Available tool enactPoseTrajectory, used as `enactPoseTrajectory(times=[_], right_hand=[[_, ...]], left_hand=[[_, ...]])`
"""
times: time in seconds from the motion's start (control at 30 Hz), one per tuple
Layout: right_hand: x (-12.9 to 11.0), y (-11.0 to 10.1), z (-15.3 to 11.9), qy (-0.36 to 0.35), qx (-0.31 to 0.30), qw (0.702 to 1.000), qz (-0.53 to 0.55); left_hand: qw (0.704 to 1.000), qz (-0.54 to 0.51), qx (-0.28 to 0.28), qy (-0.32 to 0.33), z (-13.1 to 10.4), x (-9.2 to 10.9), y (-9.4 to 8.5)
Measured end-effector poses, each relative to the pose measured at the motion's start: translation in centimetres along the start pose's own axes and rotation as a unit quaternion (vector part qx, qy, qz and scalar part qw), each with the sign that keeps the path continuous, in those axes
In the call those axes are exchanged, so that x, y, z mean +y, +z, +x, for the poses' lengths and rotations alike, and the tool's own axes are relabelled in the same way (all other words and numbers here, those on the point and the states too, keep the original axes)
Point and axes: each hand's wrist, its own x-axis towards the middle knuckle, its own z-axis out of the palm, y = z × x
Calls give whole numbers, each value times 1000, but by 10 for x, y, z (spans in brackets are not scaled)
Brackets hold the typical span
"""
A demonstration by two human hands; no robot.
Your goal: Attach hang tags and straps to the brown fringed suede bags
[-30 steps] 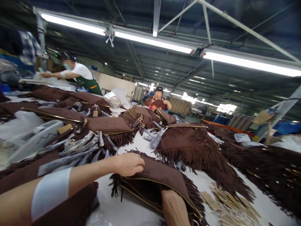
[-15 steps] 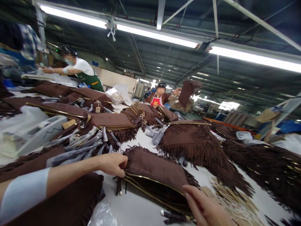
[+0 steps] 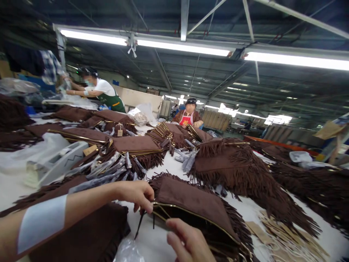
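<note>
A dark brown fringed bag [image 3: 191, 194] lies on the white table in front of me, its gold zipper gaping open toward me. My left hand [image 3: 140, 193] pinches the bag's left corner at the end of the zipper, and a thin dark strap hangs below the fingers. At the front of the opening is my right hand [image 3: 188, 238], fingers apart and holding nothing I can see. Its fingertips are close to the zipper's near edge; whether they touch it I cannot tell. The hand hides part of the bag's front.
Fringed bags [image 3: 231, 163] are piled behind and at both sides. A grey tape dispenser [image 3: 60, 163] stands at left. Paper tags with strings [image 3: 289, 233] lie at right, and clear plastic [image 3: 128, 251] at the front. Two co-workers [image 3: 109, 91] are across the table.
My right hand has moved left along the opening, off the bag's right end. My left hand keeps its hold on the corner. The far co-worker has lowered a raised brown piece.
</note>
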Motion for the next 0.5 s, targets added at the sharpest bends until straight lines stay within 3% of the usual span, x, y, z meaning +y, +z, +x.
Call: enactPoseTrajectory(times=[0.07,0.17,0.27,0.4,0.5], right_hand=[[-17,27,10,63,-23,993,94],[-41,51,29,149,-73,955,245],[-51,56,48,122,-30,951,284],[-46,53,57,60,33,970,232],[-47,44,55,85,66,994,30]], left_hand=[[999,-39,25,10,-4,3,8],[996,-43,70,36,-5,0,14],[995,-64,40,61,2,-9,10],[997,-40,50,51,15,-17,7],[989,62,123,57,17,-14,10]])
